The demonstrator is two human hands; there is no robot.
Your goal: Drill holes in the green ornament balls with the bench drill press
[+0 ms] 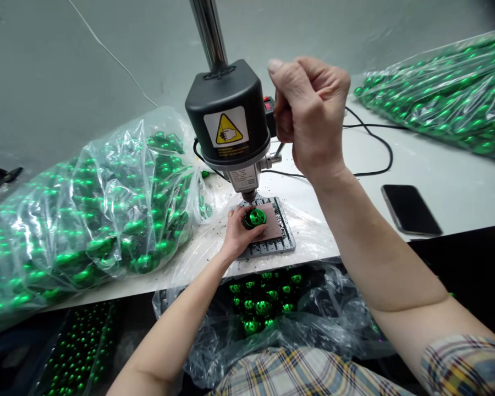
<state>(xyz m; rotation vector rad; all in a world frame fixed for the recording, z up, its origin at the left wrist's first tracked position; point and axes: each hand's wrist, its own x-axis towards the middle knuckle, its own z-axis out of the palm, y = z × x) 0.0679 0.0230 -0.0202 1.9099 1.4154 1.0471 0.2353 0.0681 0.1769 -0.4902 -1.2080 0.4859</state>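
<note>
Fingers and thumb of my left hand [240, 231] curve round a shiny green ball [257, 217], which rests on a pinkish pad [274, 220] over the grey slotted base [289, 239] of a drill press. Directly above the ball is the chuck of the black press head [227, 113], which carries a yellow warning sticker. My right hand [311, 107] is raised beside the head, its fingers curled into a fist; the hand hides whatever may be inside it. A lever [277, 154] shows partly to its left.
Clear bags of green balls lie at the left [86, 203] and back right [457, 99]. A phone [411, 209] and a black cable [390, 157] are on the white table [355, 203]. An open bag of balls [264, 302] sits below the table edge. Dark shavings surround the base.
</note>
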